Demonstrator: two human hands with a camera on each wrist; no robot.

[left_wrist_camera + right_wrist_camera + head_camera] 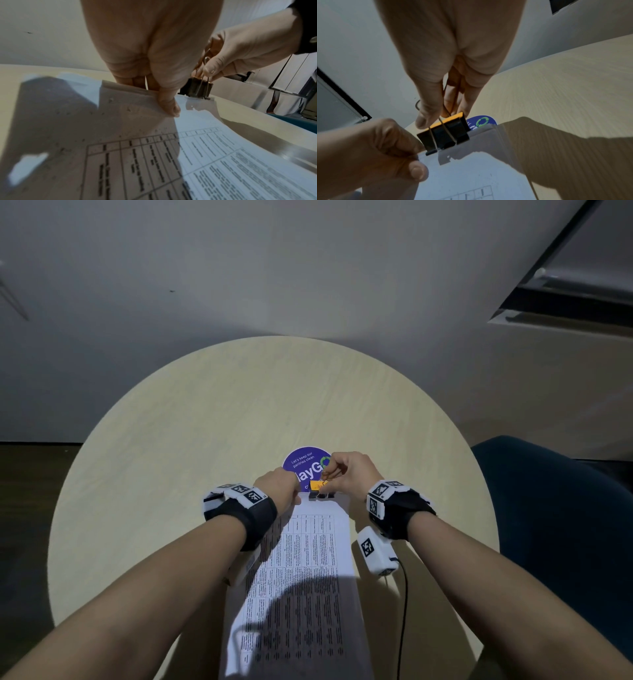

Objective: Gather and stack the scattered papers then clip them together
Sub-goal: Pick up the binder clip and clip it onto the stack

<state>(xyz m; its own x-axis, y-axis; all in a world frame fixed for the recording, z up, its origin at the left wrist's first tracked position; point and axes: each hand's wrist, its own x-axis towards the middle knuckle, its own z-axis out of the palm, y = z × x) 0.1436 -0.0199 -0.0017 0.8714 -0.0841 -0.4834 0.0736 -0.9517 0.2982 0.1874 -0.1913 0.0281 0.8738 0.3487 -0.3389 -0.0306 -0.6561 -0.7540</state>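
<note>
Here, binder clip (444, 134) on paper stack (301, 570), right hand (349, 474) pinching.

A dim room, lit from behind the wearer: a bright pool falls on the round table (144, 460) and papers (308, 549), crossed by hard arm shadows. Wide-angle bending curves every edge (wrist views strongest); close fingers and print look soft and grainy.

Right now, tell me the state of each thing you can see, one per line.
Paper stack: gathered, lying on the table, far edge lifted.
Binder clip: on the stack's far edge, handles upright.
Left hand: pinches the stack beside the clip.
Right hand: pinches the clip's wire handles.
Round sticker: flat, partly covered.
</note>
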